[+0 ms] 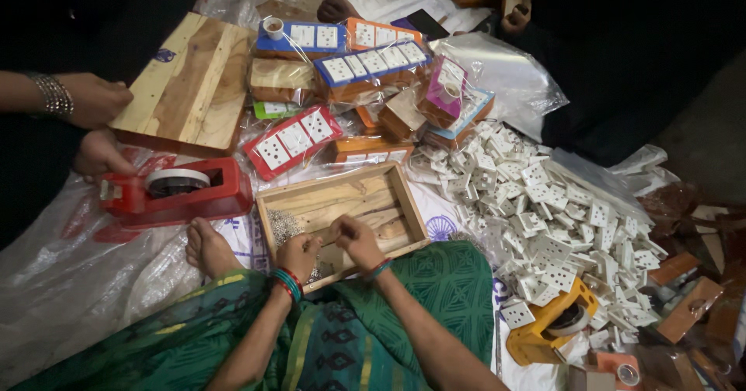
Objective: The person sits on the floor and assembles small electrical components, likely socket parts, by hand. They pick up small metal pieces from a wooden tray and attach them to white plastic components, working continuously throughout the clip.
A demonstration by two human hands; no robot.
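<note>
Floor: clear plastic sheeting [62, 282] covers it, and everything lies on top; the person sits on it in green patterned cloth, one bare foot [208, 250] out to the left of the wooden tray.
Landmark: shallow wooden tray [342, 205], open side up, just in front of the knees.
Left hand [299, 253]: over the tray's near left corner, fingers curled in tight; whether they pinch anything I cannot tell.
Right hand [357, 239]: just beside the left, over the tray's near edge, fingers bent narrow; what they hold is hidden.
Small metal bits [284, 224]: a heap in the tray's left end, right by the left hand.
Left of tray: red tape dispenser [175, 191], touched by another person's hand [99, 156].
Right of tray: big heap of white socket plates [544, 212]; nearer, beyond its edge, a yellow tape dispenser [544, 329].
Beyond tray: wrapped switchboards, red [291, 139], orange [365, 150] and blue [373, 65].
Far left of tray: wooden board [190, 84], another hand with a bangle [93, 100] at its edge.
</note>
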